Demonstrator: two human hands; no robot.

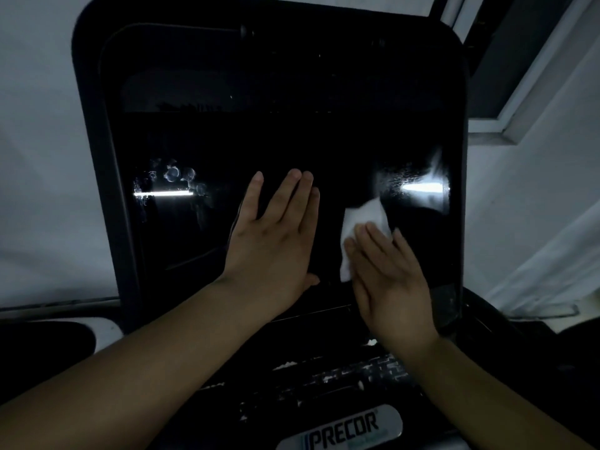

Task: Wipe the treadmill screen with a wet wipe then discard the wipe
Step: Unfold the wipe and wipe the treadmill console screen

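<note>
The treadmill's black screen (276, 131) fills the middle of the head view, dark and glossy. Smudges and round marks show at its left around a reflected light strip (165, 192); a streaky patch shows at its right. My right hand (389, 277) lies flat on the lower right of the screen and presses a white wet wipe (363, 222) against the glass. The wipe sticks out above and to the left of my fingers. My left hand (276, 238) rests flat on the screen's lower middle, fingers together, holding nothing.
Below the screen sits the dark console (324, 378) with worn white markings and a silver Precor badge (344, 430). White walls lie to the left and right. A window frame (519, 102) runs at the upper right.
</note>
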